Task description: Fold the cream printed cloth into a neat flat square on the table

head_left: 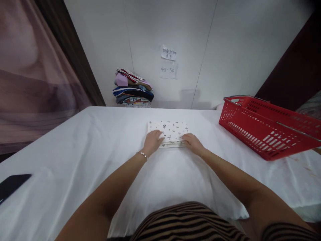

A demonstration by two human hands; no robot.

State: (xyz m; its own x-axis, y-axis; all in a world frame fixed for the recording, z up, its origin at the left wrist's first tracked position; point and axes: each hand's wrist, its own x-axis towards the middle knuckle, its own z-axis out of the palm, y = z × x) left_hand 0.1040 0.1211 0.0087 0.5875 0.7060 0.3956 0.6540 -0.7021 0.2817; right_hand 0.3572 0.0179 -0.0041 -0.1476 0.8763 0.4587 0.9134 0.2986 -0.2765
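Observation:
A white folded cloth (173, 130) with small scattered prints lies flat on the white-covered table in front of me. Its layered front edge faces my body. My left hand (152, 140), with a bracelet on the wrist, grips the cloth's left front part, fingers curled over the top. At the right front corner, my right hand (193, 143) holds the edge, fingertips on the top layer. The undersides of both hands are hidden.
A red plastic basket (265, 130) with metal handles stands at the right. Folded clothes (132, 90) are stacked beyond the table's far edge. Paper signs (168, 70) hang on the wall. A dark flat object (13, 184) lies at the left edge.

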